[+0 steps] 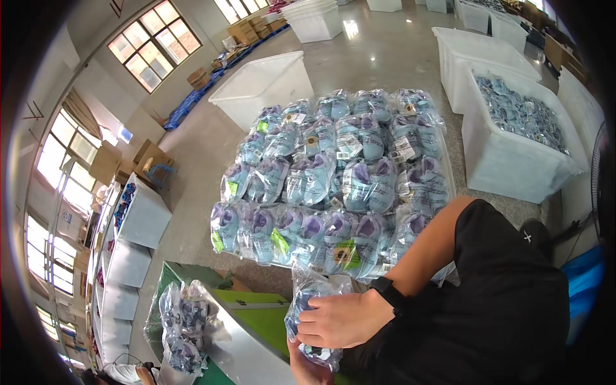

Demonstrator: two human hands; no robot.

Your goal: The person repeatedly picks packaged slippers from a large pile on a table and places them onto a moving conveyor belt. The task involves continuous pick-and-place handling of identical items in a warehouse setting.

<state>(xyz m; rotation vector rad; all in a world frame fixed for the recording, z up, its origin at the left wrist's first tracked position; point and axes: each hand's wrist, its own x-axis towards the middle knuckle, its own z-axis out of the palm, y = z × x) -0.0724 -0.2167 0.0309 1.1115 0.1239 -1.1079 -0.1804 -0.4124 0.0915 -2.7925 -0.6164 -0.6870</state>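
below centre, right hand (340, 319) and left hand (308, 367) both clasp a crinkled clear bag (308, 301) of blue-purple items, fingers curled round it.

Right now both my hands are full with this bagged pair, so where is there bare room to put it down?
The green surface between your right hand and the small bag pile is bare. The big stack of bagged shoes is packed tight; the floor left of it is open.

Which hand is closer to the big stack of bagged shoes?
Right hand, atop the held bag just below the stack. Left hand is lower, under the bag.
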